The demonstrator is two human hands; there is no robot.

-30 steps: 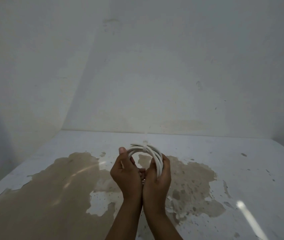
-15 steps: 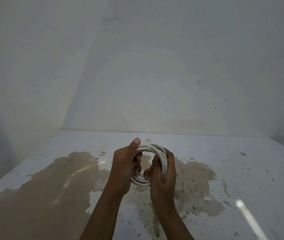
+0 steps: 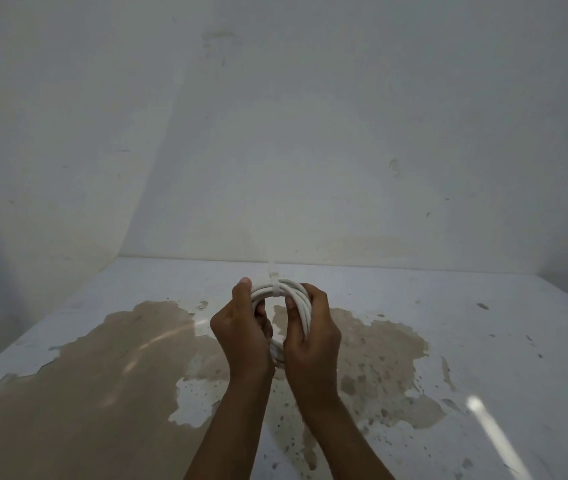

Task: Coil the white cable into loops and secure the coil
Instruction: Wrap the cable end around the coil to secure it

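Head view. White cable [image 3: 295,299] wound into a round coil of several loops, held upright above the table [image 3: 483,323], between both hands. Left hand [image 3: 241,330] clamped on the coil's left side, thumb up along the top. Right hand [image 3: 313,334] clamped on the right side, fingers [image 3: 317,299] wrapped over the loops. Thin white tie [image 3: 273,288] cinched across the top, tail pointing up. Table paint peeled, brown patches showing.

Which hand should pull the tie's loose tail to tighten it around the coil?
Probably the left hand. Its thumb already sits beside the tie at the top of the cable coil, just below the upright tail. The right hand grips the coil's right side and can steady it.
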